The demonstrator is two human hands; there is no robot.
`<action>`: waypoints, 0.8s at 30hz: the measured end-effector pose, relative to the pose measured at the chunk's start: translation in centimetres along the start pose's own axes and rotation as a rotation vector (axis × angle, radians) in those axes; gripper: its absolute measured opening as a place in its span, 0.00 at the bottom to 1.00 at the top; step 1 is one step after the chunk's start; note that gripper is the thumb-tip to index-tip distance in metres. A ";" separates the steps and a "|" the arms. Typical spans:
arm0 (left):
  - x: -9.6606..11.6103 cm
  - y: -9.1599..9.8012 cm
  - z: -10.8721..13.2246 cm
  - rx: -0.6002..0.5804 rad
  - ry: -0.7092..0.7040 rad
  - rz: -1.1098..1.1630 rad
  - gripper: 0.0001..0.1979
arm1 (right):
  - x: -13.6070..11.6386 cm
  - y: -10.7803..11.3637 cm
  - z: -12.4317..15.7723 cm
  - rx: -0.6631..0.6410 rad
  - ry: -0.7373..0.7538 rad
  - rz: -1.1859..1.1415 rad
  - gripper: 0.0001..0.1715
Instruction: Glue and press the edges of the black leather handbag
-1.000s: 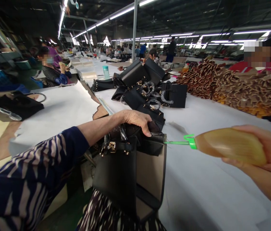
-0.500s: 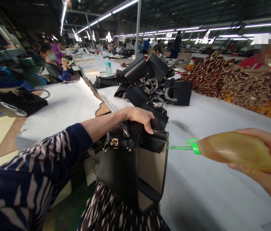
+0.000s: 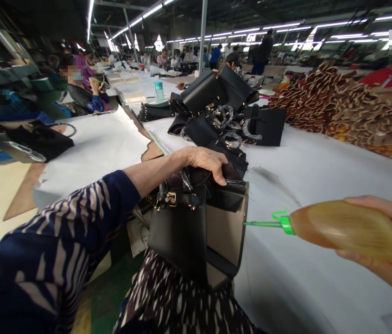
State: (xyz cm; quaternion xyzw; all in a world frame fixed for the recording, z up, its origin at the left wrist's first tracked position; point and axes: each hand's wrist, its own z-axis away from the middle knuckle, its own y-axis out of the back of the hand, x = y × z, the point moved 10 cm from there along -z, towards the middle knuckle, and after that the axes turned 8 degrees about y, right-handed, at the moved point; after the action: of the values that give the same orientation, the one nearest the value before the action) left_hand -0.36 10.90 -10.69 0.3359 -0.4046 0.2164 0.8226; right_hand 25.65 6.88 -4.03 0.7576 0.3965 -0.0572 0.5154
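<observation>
The left hand (image 3: 207,160) was clamped over the top edge of a black leather handbag with a tan side panel and gold clasp (image 3: 196,232), fingers curled down over its dark folded rim, holding it upright at the near edge of the white-covered bench (image 3: 321,185) and against the lap. To the right of that grip, the right hand (image 3: 390,250) was wrapped around a soft amber squeeze bottle with a long green nozzle (image 3: 342,227), the nozzle tip sitting at, or just short of, the tan panel's outer edge below the rim. A hard squeeze could, by my judgement, have run fluid down the tan panel or dripped it onto the white cover beneath the nozzle. With the bag held only at the top, a push from the tip might have swung it away. Beyond the left grip lay a heap of finished black handbags (image 3: 227,111) and, farther right, stacked brown leather pieces (image 3: 349,111).
</observation>
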 end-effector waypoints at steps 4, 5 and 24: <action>-0.1 0.2 -0.1 0.020 0.001 -0.022 0.20 | 1.2 -0.7 0.5 -0.097 0.013 -0.031 0.36; -0.2 0.2 -0.1 0.022 0.011 -0.019 0.21 | 1.5 -0.8 0.6 -0.103 0.021 -0.026 0.36; -0.7 0.3 -0.4 0.032 0.025 -0.028 0.23 | -0.3 -2.6 1.6 -0.141 0.239 -0.057 0.28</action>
State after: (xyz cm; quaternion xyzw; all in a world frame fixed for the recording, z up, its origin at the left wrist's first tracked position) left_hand -0.72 11.32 -11.36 0.3521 -0.3861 0.2155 0.8249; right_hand 24.19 5.83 -6.53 0.7095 0.4794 0.0468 0.5144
